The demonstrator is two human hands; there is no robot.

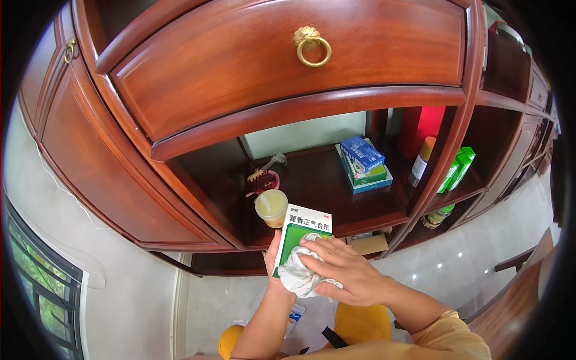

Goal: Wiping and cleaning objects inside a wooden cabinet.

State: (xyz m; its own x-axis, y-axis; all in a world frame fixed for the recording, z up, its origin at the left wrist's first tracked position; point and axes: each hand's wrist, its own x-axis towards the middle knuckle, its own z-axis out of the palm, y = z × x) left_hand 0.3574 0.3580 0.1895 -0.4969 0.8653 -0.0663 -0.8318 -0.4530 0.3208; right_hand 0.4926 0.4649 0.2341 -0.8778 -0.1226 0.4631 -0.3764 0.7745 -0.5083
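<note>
A green and white medicine carton (306,222) bearing printed writing is held upright, tilted back, in front of the cabinet's open shelf. My left hand (272,254) grips it from below and along its left edge; most of that hand is hidden behind the carton. Pressed against the carton's lower front is a crumpled white cloth (300,272), under the fingers of my right hand (346,270). Just behind the carton's upper left corner stands a round tub with a pale yellow lid (272,204) on the shelf's front part.
On the dark wooden shelf (310,175), several stacked cartons (363,155) sit at right, and a hair claw clip (261,177) lies behind the tub. Overhead is a drawer with a brass ring pull (313,51). Further right are a capped bottle (421,164), green boxes (456,168) and a jar (436,216).
</note>
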